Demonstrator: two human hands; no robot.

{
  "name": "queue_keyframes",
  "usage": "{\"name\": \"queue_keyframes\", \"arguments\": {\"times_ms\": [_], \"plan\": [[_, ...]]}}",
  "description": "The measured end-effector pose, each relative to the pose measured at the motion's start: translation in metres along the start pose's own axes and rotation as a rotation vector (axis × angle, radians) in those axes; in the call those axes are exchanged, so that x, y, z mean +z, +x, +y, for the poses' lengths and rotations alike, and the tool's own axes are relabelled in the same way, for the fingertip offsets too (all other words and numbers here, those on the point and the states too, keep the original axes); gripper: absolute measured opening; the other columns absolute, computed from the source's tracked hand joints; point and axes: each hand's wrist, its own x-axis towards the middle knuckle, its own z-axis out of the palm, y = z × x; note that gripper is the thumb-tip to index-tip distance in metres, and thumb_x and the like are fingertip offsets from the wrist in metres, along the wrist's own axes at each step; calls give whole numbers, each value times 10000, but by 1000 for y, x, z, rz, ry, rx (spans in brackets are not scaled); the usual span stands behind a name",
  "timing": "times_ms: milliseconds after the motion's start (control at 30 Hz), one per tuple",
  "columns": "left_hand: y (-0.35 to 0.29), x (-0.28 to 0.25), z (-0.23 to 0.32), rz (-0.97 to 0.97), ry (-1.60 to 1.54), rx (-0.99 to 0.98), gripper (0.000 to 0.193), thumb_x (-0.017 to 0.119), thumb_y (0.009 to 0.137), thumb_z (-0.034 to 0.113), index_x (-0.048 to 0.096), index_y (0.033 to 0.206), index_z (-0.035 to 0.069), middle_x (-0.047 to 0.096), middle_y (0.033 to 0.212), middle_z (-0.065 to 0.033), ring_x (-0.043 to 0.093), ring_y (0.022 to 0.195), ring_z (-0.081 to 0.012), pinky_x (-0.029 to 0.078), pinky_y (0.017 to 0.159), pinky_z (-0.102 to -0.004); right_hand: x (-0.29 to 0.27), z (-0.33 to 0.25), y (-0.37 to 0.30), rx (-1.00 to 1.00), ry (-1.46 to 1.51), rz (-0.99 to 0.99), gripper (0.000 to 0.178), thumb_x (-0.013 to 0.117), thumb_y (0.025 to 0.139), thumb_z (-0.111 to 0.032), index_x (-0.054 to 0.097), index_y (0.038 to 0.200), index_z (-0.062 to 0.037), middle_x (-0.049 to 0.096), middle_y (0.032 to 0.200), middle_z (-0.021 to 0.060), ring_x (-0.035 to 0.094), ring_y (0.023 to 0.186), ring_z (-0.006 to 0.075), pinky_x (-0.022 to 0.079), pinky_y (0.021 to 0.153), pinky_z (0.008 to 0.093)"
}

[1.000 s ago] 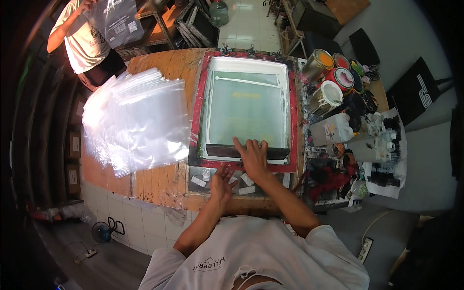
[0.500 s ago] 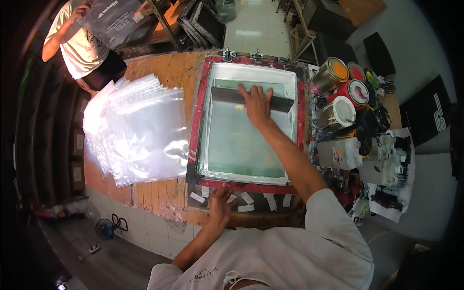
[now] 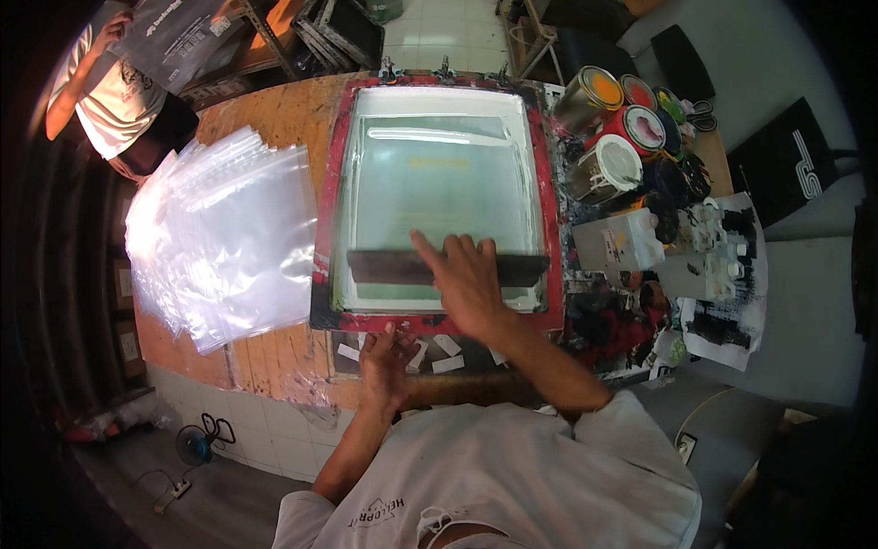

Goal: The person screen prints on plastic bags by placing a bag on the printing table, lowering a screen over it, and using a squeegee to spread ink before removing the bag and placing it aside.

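Observation:
A screen printing frame (image 3: 322, 265) with red, ink-stained sides lies on the wooden table in front of me. Inside it is a pale green mesh (image 3: 430, 197) with faint yellow marks and a band of white ink near the far end. My right hand (image 3: 471, 285) grips a long dark squeegee (image 3: 389, 266), which rests across the mesh near its close end. The index finger is stretched along the squeegee's top. At the frame's near edge, my left hand (image 3: 386, 363) has its fingers bent against the rim; part of its grip is hidden.
Overlapping clear plastic bags (image 3: 233, 242) cover the table's left side. Ink cans (image 3: 608, 169), plastic jugs (image 3: 622, 240) and scissors (image 3: 701, 116) crowd the right. Hinge clamps (image 3: 445, 69) hold the frame's far edge. Another person (image 3: 123, 101) holds a printed grey bag (image 3: 178, 37) at far left.
My right hand has drawn the squeegee from the far part of the mesh toward me. A white ink band now shows at the far end. My left hand stays at the near edge.

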Motion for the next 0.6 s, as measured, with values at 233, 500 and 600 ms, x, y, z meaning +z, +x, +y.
{"name": "queue_keyframes", "arguments": {"times_ms": [233, 500, 600], "plan": [[-37, 46, 67, -304, -34, 289, 258, 733, 934, 147, 617, 1145, 53, 696, 1026, -81, 689, 1006, -262, 516, 1036, -508, -78, -50, -13, -65, -141, 338, 674, 757, 884, -294, 532, 1499, -136, 505, 959, 67, 497, 931, 254, 358, 852, 497], [92, 130, 152, -572, 233, 749, 302, 603, 964, 153, 672, 1169, -57, 704, 1176, -150, 650, 1086, -235, 482, 1024, -404, -221, -45, 110, -102, -126, 490, 507, 693, 937, -513, 758, 1191, -78, 734, 939, 175, 702, 880, 282, 499, 849, 419], [206, 163, 166, -350, 691, 981, 359, 560, 1039, 220, 721, 1196, -60, 767, 1095, -168, 697, 1045, -248, 511, 971, -370, -289, -57, 136, 134, 48, 69, 462, 552, 1040, -404, 735, 1029, 20, 695, 768, 169, 693, 733, 293, 566, 827, 478]]}}
